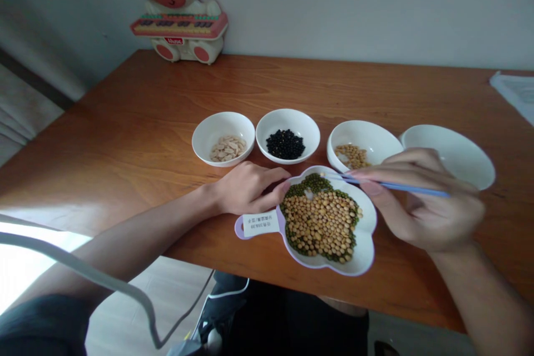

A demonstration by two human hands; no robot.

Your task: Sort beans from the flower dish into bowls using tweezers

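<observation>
My left hand (254, 186) pinches the upper left rim of a purple-edged, flower-shaped dish (365, 228) with a labelled handle. Pale yellow soybeans (321, 222) fill the dish's middle, with green mung beans (315, 182) around them. My right hand (429, 200) is closed on thin blue tweezers (392, 184), held almost level. Their tips reach over the mung beans at the dish's top edge; whether they grip a bean is too small to tell. Just behind the dish, a white bowl (381, 136) contains some soybeans (352, 156).
To the left stand a bowl (204, 136) of flat pale seeds and a bowl (267, 122) of black beans. Another white bowl (450, 150) is partly behind my right hand. A toy piano figure (179, 28) stands at the back, and a grey cable (104, 283) crosses the lower left.
</observation>
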